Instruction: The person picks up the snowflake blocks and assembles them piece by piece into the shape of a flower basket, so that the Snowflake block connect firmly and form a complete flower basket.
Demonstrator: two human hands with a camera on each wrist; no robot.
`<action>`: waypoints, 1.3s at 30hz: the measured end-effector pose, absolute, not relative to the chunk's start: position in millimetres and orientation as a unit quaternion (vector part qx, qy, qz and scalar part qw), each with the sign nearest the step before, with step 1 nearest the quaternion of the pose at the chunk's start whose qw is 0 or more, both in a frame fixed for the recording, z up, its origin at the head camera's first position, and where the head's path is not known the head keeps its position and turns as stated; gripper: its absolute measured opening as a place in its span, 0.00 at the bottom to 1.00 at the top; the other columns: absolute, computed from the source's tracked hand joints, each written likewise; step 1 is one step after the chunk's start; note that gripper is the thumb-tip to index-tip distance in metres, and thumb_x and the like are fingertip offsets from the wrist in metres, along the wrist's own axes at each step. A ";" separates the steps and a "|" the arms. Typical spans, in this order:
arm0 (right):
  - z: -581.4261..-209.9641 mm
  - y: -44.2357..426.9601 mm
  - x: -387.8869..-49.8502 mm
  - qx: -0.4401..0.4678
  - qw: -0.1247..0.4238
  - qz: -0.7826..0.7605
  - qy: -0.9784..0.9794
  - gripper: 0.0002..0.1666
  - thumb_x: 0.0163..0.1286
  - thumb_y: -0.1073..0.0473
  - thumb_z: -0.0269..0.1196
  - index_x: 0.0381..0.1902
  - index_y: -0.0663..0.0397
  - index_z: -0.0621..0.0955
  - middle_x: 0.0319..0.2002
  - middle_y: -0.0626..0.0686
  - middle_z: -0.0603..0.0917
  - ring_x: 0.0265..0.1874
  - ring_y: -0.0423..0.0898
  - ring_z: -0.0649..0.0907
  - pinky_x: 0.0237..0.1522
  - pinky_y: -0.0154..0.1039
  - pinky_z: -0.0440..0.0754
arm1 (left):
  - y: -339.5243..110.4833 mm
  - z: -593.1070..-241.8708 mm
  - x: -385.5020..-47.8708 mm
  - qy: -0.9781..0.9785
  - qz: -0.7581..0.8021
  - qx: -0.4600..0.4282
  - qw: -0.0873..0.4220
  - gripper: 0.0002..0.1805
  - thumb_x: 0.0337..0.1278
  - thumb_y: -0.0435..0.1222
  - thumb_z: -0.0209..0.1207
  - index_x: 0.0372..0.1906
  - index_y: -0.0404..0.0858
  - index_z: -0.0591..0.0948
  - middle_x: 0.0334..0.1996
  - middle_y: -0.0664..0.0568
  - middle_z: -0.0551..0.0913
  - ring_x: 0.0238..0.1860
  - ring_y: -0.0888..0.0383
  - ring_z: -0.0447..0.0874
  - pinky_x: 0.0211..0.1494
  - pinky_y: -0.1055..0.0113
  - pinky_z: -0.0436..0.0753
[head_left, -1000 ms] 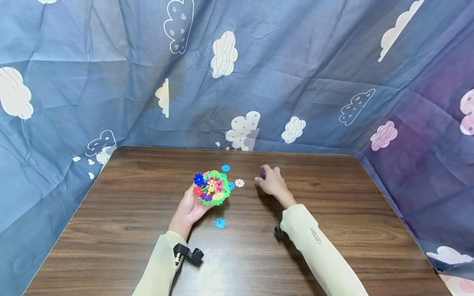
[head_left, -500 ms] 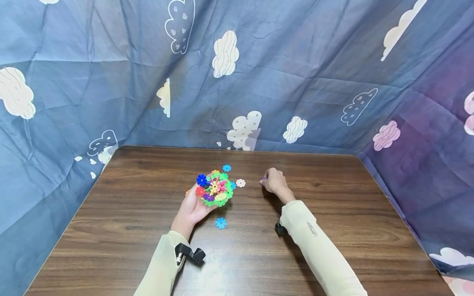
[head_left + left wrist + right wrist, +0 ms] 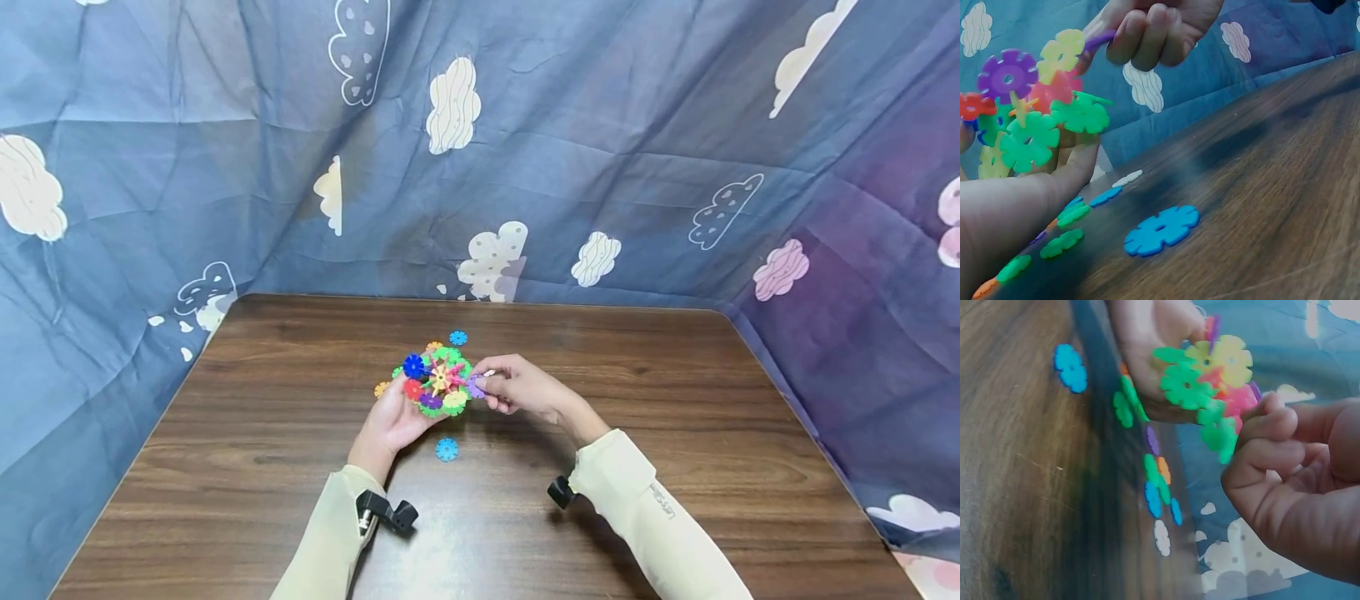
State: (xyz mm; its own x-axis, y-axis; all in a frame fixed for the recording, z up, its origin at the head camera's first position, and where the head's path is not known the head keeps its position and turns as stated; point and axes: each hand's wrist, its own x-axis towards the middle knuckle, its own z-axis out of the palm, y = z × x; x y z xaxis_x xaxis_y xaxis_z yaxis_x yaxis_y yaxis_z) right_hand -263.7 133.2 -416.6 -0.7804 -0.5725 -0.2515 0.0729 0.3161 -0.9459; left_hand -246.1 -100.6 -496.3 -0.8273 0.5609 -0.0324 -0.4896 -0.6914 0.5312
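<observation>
My left hand (image 3: pixel 393 423) holds up a round cluster of interlocked plastic snowflake discs (image 3: pixel 442 380) in green, red, yellow, pink, blue and purple. Its palm and fingers lie beneath and partly behind the cluster. On the cluster's right side, my right hand (image 3: pixel 528 389) pinches a purple snowflake disc (image 3: pixel 476 387) between thumb and fingers. In the left wrist view that purple disc (image 3: pixel 1100 40) appears edge-on, close against a yellow disc (image 3: pixel 1060 55) of the cluster. Whether the two are joined, I cannot tell. The right wrist view mostly hides the purple disc behind the fingers.
A loose blue disc (image 3: pixel 447 450) lies on the wooden table (image 3: pixel 675 400) in front of the cluster, and another blue disc (image 3: pixel 458 337) behind it. Several more discs lie beneath the left hand, including green ones (image 3: pixel 1062 243) and a white one (image 3: pixel 1162 538). Cloud-patterned cloth (image 3: pixel 600 167) hangs behind.
My right hand has picked up the purple disc from the table and carried it left to the cluster. The left hand has stayed nearly in place, still holding the cluster.
</observation>
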 end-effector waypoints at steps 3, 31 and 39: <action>-421.1 129.0 -263.5 -0.162 0.272 -0.553 0.771 0.14 0.74 0.69 0.51 0.52 0.69 0.77 0.17 0.47 0.75 0.16 0.38 0.71 0.19 0.30 0.69 | -97.9 -496.5 -246.5 0.276 0.916 0.065 0.285 0.24 0.79 0.52 0.35 0.67 0.44 0.65 0.57 0.53 0.83 0.59 0.57 0.81 0.62 0.60 0.79; -421.4 109.0 -251.5 -0.106 0.178 -0.539 0.816 0.06 0.72 0.68 0.58 0.36 0.68 0.78 0.14 0.47 0.76 0.13 0.37 0.74 0.17 0.28 0.73 | -93.1 -492.2 -246.9 0.344 0.912 0.034 0.220 0.20 0.81 0.47 0.37 0.71 0.55 0.59 0.60 0.56 0.78 0.57 0.62 0.81 0.63 0.64 0.80; -425.7 98.3 -244.8 -0.076 0.138 -0.508 0.847 0.08 0.71 0.67 0.61 0.31 0.65 0.79 0.15 0.53 0.80 0.12 0.39 0.75 0.19 0.34 0.78 | -91.0 -490.5 -246.5 0.367 0.908 0.020 0.202 0.21 0.80 0.45 0.39 0.71 0.55 0.53 0.55 0.57 0.80 0.55 0.61 0.83 0.56 0.62 0.85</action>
State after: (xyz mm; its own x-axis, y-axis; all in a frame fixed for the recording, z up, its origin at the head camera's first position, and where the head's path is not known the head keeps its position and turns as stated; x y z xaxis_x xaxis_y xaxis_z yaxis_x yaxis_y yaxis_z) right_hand -244.8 98.3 -425.7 -0.9506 -0.2683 -0.1562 0.0118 0.4716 -0.8817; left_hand -246.5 -91.0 -490.5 -0.9178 0.3809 -0.1120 -0.3519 -0.6498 0.6737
